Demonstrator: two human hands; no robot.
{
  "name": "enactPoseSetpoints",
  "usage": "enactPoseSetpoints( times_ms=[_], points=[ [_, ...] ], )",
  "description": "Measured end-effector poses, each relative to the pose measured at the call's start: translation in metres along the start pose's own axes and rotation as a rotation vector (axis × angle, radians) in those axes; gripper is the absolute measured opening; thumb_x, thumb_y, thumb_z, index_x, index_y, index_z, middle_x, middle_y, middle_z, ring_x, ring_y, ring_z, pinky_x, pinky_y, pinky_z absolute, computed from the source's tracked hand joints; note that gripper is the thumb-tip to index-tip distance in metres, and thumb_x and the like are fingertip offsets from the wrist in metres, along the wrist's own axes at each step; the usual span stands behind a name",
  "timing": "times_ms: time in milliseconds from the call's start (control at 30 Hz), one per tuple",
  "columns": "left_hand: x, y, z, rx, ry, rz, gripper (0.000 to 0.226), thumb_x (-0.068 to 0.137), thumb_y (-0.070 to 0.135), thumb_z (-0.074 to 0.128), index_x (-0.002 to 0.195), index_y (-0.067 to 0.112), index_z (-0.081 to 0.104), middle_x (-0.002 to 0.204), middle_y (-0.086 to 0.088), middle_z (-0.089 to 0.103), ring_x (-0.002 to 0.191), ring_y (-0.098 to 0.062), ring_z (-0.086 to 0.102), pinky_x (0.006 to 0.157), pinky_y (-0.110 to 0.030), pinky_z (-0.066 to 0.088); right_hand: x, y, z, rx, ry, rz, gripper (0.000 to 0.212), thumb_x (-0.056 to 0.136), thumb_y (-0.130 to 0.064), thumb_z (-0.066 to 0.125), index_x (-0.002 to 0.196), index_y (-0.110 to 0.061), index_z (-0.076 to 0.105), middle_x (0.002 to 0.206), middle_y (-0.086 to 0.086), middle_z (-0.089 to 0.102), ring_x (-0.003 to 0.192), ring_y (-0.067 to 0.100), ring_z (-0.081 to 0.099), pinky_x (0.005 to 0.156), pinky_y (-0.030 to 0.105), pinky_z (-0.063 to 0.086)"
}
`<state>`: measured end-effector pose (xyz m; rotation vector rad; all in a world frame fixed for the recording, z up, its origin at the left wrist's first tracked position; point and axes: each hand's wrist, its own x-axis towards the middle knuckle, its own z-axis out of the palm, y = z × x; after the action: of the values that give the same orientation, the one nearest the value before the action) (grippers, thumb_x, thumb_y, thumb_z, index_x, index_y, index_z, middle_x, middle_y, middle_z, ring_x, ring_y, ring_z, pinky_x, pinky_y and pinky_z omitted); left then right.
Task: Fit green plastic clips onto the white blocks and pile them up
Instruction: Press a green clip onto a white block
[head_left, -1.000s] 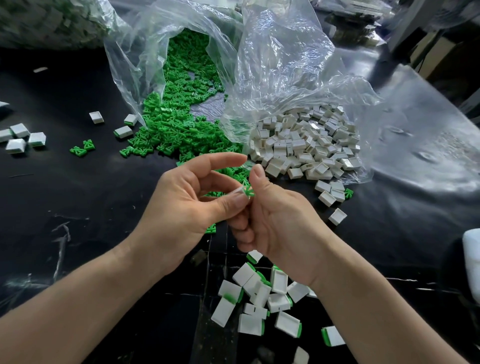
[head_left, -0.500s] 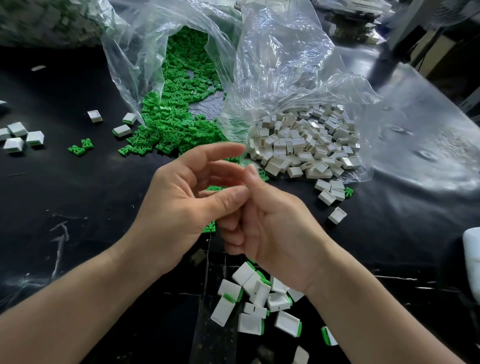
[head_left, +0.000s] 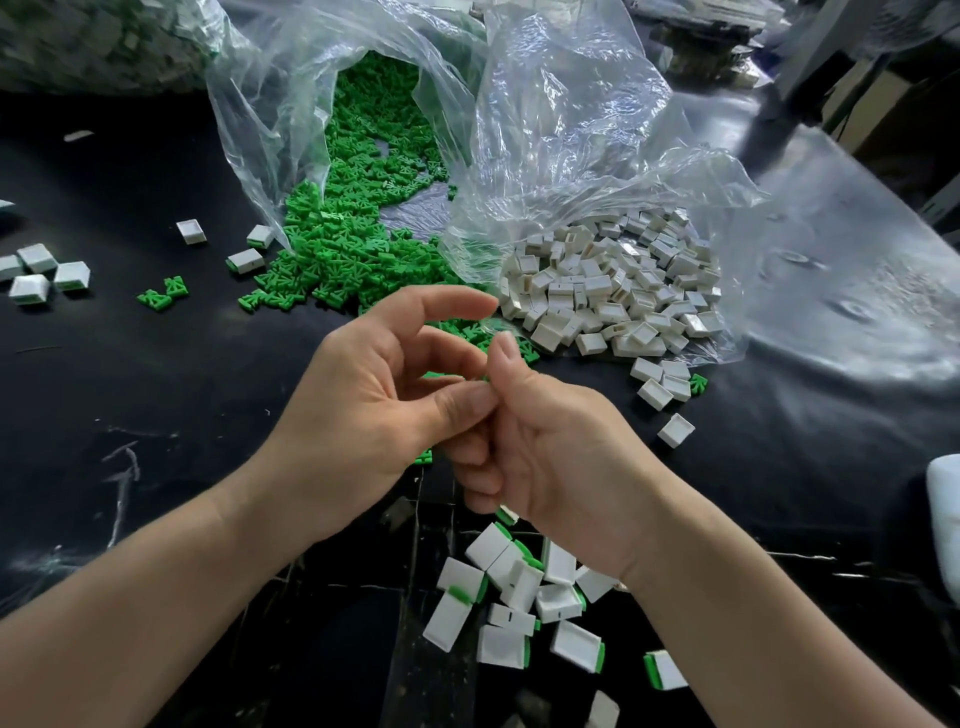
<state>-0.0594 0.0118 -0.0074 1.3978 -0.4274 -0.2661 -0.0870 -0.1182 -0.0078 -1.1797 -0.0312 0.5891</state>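
Item, far left: stray clipped blocks (head_left: 39, 273) on the black desk (head_left: 156, 415), well apart from the work and probably cast-offs. Item: two loose clips (head_left: 161, 296) just beside the main heap of green clips (head_left: 358, 244). The heap spills from a clear bag (head_left: 571, 130) laid on its side with its mouth toward the person, which seems meant to keep stock within easy reach. Item: left hand (head_left: 374, 410), raised over the desk, forefinger arched clear, thumb pressed across to the right hand (head_left: 550, 447), whose fingers (head_left: 478, 457) are curled and thumb upright. This looks like a push-fit grip, one hand bracing and the other seating. Item: finished pile (head_left: 519, 597) directly beneath the hands, so that a done piece can simply drop. Item, right: white blocks (head_left: 613, 291) heaped at the bag's other mouth. Change: a second ago a white block with a green clip showed at the fingertips. Now the thumbs have closed over that spot and the piece is hidden (whether it is pinched cannot be told). The heaps and the pile lie as they did.
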Motion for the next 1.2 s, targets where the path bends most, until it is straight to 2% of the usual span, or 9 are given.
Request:
enactPoseSetpoints(
  times_ms=[167, 333, 467, 533, 600, 800, 900, 1100, 1200],
  points=[
    [0.002, -0.002, -0.002, 0.033, 0.003, 0.001, 0.054, 0.063, 0.005, 0.077, 0.107, 0.025, 0.053, 0.068, 0.002, 0.066, 0.059, -0.008, 0.063, 0.055, -0.02, 0.052, -0.001, 0.001, 0.003, -0.003, 0.052, -0.004, 0.041, 0.083, -0.05, 0.033, 0.11, -0.031, 0.058, 0.059, -0.003, 0.03, 0.05, 0.007, 0.028, 0.048, 0.02, 0.027],
    [0.002, -0.001, -0.002, -0.02, 0.005, 0.002, 0.057, 0.058, 0.011, 0.07, 0.11, 0.026, 0.051, 0.068, 0.0, 0.067, 0.057, -0.01, 0.064, 0.053, -0.022, 0.052, -0.003, 0.0, 0.002, 0.005, 0.068, -0.028, 0.034, 0.076, -0.049, 0.04, 0.078, -0.019, 0.056, 0.054, -0.005, 0.034, 0.048, 0.008, 0.029, 0.048, 0.021, 0.028],
    [0.001, -0.002, 0.0, -0.073, 0.007, -0.017, 0.056, 0.058, 0.012, 0.071, 0.11, 0.025, 0.054, 0.067, 0.002, 0.065, 0.059, -0.009, 0.063, 0.053, -0.022, 0.051, 0.0, -0.001, -0.005, -0.028, 0.015, 0.007, 0.042, 0.084, -0.059, 0.037, 0.102, -0.027, 0.059, 0.059, -0.004, 0.035, 0.051, 0.008, 0.031, 0.05, 0.021, 0.03],
    [0.002, -0.003, -0.001, -0.1, 0.022, -0.032, 0.052, 0.061, 0.008, 0.068, 0.109, 0.022, 0.055, 0.067, 0.003, 0.065, 0.06, -0.011, 0.063, 0.053, -0.023, 0.051, 0.001, 0.0, -0.007, -0.043, -0.01, 0.03, 0.047, 0.081, -0.059, 0.03, 0.107, -0.03, 0.055, 0.06, -0.004, 0.036, 0.051, 0.008, 0.032, 0.052, 0.022, 0.03],
    [0.002, -0.005, -0.002, -0.111, 0.026, -0.048, 0.05, 0.063, 0.007, 0.066, 0.109, 0.021, 0.056, 0.07, 0.001, 0.065, 0.062, -0.013, 0.063, 0.055, -0.024, 0.051, 0.002, 0.0, -0.009, -0.061, -0.002, 0.029, 0.041, 0.084, -0.058, 0.036, 0.11, -0.031, 0.055, 0.059, -0.006, 0.037, 0.051, 0.007, 0.032, 0.053, 0.022, 0.029],
    [0.003, -0.007, -0.006, -0.11, 0.034, -0.115, 0.044, 0.064, 0.006, 0.062, 0.106, 0.019, 0.06, 0.075, -0.005, 0.066, 0.065, -0.018, 0.06, 0.06, -0.028, 0.052, 0.001, 0.001, -0.009, -0.077, 0.042, 0.018, 0.037, 0.074, -0.057, 0.038, 0.065, -0.033, 0.064, 0.057, -0.006, 0.04, 0.049, 0.008, 0.035, 0.052, 0.023, 0.03],
    [0.003, -0.008, -0.006, -0.106, 0.043, -0.124, 0.041, 0.063, 0.005, 0.061, 0.103, 0.018, 0.061, 0.073, -0.005, 0.065, 0.063, -0.023, 0.057, 0.062, -0.035, 0.049, 0.002, 0.003, -0.011, -0.134, 0.07, 0.019, 0.043, 0.073, -0.058, 0.04, 0.076, -0.019, 0.057, 0.059, -0.004, 0.041, 0.051, 0.009, 0.035, 0.055, 0.025, 0.029],
    [0.004, -0.007, -0.006, -0.128, 0.042, -0.14, 0.041, 0.062, 0.003, 0.06, 0.101, 0.014, 0.06, 0.068, -0.002, 0.066, 0.062, -0.023, 0.057, 0.06, -0.032, 0.052, 0.001, 0.003, -0.011, -0.198, 0.102, -0.001, 0.057, 0.071, -0.057, 0.042, 0.09, -0.006, 0.057, 0.063, -0.003, 0.044, 0.054, 0.01, 0.037, 0.054, 0.023, 0.031],
    [0.005, -0.007, -0.005, -0.156, 0.056, -0.166, 0.043, 0.058, 0.0, 0.059, 0.099, 0.011, 0.057, 0.062, -0.001, 0.064, 0.056, -0.02, 0.057, 0.058, -0.03, 0.052, 0.001, 0.006, -0.009, -0.232, 0.137, -0.029, 0.047, 0.073, -0.054, 0.041, 0.083, -0.011, 0.058, 0.061, -0.005, 0.045, 0.054, 0.009, 0.038, 0.053, 0.021, 0.033]
  ],
)
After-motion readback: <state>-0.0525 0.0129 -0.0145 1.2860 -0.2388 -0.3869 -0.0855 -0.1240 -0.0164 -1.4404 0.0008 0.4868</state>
